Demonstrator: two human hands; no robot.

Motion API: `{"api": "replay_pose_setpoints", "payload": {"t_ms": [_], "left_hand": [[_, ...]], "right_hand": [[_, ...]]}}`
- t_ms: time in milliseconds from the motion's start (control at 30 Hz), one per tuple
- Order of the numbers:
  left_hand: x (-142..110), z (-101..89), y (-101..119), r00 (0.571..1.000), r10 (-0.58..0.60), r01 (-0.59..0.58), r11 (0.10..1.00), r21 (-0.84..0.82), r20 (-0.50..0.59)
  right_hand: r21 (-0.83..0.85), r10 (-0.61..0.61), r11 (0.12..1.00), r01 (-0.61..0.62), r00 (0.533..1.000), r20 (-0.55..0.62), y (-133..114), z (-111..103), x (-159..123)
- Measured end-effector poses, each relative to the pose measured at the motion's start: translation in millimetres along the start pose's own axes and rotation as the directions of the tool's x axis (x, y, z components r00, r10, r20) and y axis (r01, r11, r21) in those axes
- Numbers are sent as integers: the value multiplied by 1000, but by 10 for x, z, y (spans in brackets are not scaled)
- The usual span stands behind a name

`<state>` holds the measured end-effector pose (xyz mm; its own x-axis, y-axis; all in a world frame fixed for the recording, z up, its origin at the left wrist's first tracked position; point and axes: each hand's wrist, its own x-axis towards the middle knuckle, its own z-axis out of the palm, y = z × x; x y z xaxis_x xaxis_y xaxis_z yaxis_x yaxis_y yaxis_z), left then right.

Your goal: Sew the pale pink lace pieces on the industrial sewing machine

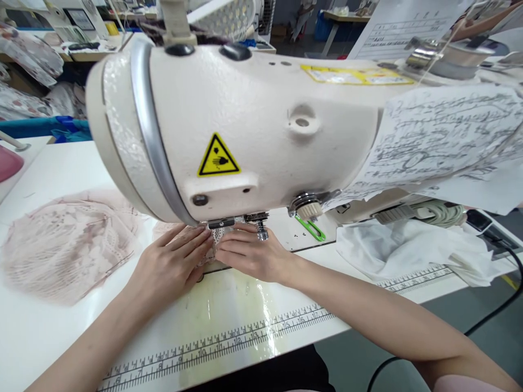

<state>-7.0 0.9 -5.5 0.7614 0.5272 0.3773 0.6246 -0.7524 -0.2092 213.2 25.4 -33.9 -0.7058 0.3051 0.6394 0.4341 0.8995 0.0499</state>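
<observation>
A cream sewing machine (261,125) spans the middle of the view, and both my hands are below its head. My left hand (174,258) lies flat with its fingers stretched over pale pink lace fabric (209,255). From the other side my right hand (249,253) rests on the same lace, close to the needle area; the machine's parts cover some of its fingertips. A small strip of lace shows between the two hands. The needle and presser foot are mostly hidden. More pink lace fabric (69,245) lies bunched on the table to the left.
Green thread snips (310,227) lie on the machine bed. White cloth (408,245) and a coiled cord (441,212) sit at the right. A printed ruler (220,345) runs along the table's front edge. Written paper (445,136) hangs on the machine. Another person's arm (486,23) shows at the upper right.
</observation>
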Motion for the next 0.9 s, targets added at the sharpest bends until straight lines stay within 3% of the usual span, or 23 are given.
{"api": "replay_pose_setpoints", "payload": {"t_ms": [667,900], "left_hand": [[-21,48,44,984,-178,179,980,-88,22],[-28,77,59,987,-154,155,988,-19,35]], "right_hand": [[12,81,996,-84,987,137,16,15,27],[-161,217,965,-208,975,39,-59,-41,38]]}}
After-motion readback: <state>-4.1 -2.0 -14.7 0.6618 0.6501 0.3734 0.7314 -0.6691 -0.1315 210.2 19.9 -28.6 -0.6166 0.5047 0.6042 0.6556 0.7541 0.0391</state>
